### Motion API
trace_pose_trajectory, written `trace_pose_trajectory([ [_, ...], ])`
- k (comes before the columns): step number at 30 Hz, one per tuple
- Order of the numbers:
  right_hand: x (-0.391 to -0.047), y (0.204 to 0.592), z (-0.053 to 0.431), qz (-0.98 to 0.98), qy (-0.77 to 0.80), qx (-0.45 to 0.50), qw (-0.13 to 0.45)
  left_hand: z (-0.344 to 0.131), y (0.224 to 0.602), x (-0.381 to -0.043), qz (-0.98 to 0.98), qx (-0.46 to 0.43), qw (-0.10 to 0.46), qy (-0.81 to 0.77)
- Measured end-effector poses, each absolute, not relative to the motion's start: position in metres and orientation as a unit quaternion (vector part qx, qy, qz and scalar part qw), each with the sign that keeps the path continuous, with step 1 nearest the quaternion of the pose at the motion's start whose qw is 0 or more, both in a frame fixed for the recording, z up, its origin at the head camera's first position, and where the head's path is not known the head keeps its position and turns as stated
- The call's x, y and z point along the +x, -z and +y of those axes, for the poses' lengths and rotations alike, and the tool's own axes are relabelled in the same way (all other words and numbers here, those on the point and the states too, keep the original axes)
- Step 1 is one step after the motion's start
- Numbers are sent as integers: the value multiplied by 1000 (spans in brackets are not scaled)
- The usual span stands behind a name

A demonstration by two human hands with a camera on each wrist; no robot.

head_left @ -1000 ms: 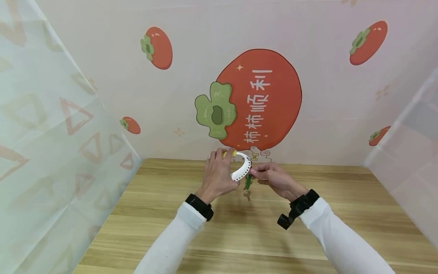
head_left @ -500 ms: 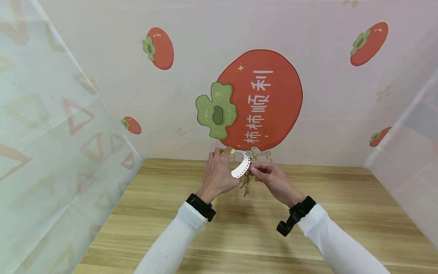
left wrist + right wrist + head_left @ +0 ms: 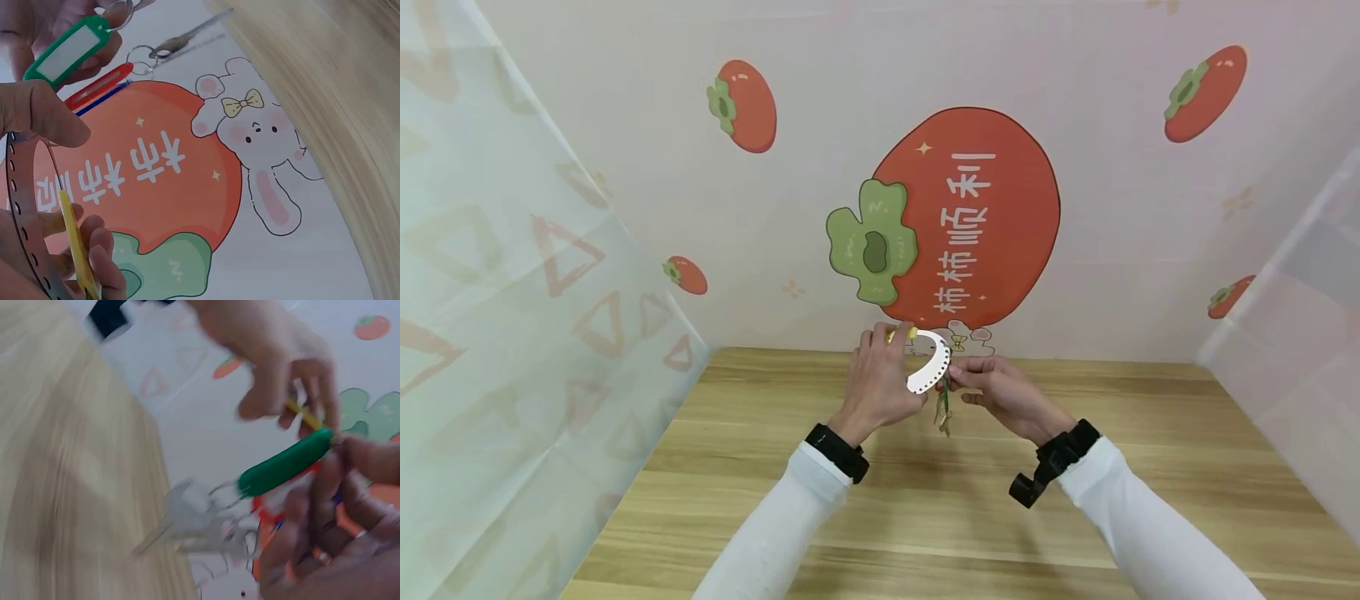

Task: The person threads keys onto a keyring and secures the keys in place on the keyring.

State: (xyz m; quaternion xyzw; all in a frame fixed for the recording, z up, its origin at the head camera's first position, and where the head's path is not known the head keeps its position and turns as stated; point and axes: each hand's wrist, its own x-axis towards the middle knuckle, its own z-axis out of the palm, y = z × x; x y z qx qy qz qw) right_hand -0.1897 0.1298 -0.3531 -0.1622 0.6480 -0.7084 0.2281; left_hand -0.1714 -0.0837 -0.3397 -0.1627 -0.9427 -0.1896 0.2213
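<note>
My left hand (image 3: pixel 880 379) grips a curved white band (image 3: pixel 937 368) with a row of dark holes along its edge and a yellow part (image 3: pixel 906 333). The thumb and fingers bend around it in the left wrist view. Just to the right, my right hand (image 3: pixel 1000 390) pinches the end of a green key tag (image 3: pixel 287 462) right at the band's outer edge. From the tag's ring hangs a key (image 3: pixel 190 506), blurred in the right wrist view. Close beside it are a red key tag (image 3: pixel 100 85), a blue tag edge (image 3: pixel 103 99) and another key (image 3: pixel 181 47).
The wooden table (image 3: pixel 925 533) spreads below both hands. Behind stands a pale backdrop (image 3: pixel 820 108) printed with red persimmons, and a pale side panel (image 3: pixel 512 375) rises on the left. A black camera strap (image 3: pixel 1063 450) sits on the right wrist.
The green tag has turned from broad to narrow in the head view, and the keys below it have swung. My right hand has shifted slightly; the left holds the band almost still.
</note>
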Motion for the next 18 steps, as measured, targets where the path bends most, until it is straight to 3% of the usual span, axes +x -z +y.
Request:
trace_pose_trajectory([
  [12,-182,365,123,669,707,-191,130,-81,334,-170,-943,-130,188,240],
  [18,-184,359,127,689,681,-190,161,-82,336,-169,-944,-149,202,213],
])
